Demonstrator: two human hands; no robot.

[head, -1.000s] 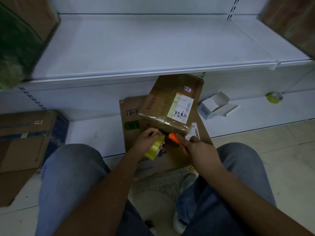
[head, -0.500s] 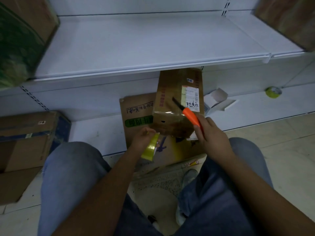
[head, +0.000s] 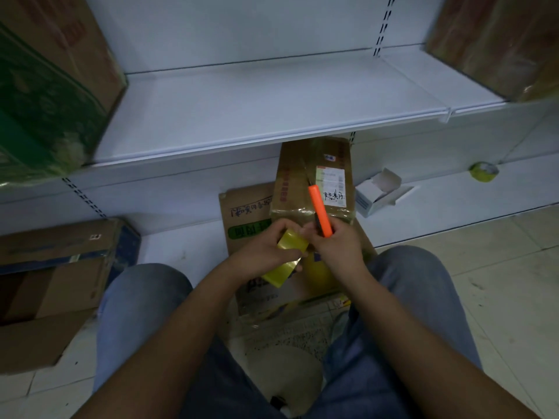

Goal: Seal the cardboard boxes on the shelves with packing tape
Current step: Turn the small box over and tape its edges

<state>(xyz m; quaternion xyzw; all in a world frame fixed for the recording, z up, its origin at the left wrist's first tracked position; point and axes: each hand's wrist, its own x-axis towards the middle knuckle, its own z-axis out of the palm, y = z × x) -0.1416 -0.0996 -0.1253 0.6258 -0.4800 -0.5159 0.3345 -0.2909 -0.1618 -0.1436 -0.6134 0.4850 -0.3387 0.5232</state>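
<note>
A small taped cardboard box (head: 298, 179) with a white shipping label stands on end under the lower shelf, leaning on a flattened carton (head: 245, 219). My left hand (head: 266, 249) grips a yellow roll of packing tape (head: 286, 258) just in front of the box. My right hand (head: 338, 246) holds an orange utility knife (head: 320, 211), its blade end pointing up across the box face. Both hands meet at the tape roll, fingertips close together.
The white shelf (head: 257, 107) above is bare between a green-printed carton (head: 45, 95) at left and a brown box (head: 499, 40) at right. An open carton (head: 57, 273) sits at floor level left. A small white open box (head: 378, 193) and another tape roll (head: 484, 171) lie right.
My right hand has come down and left with the knife, back to the tape roll. The small box has settled upright against the shelf base. The view has tilted upward.
</note>
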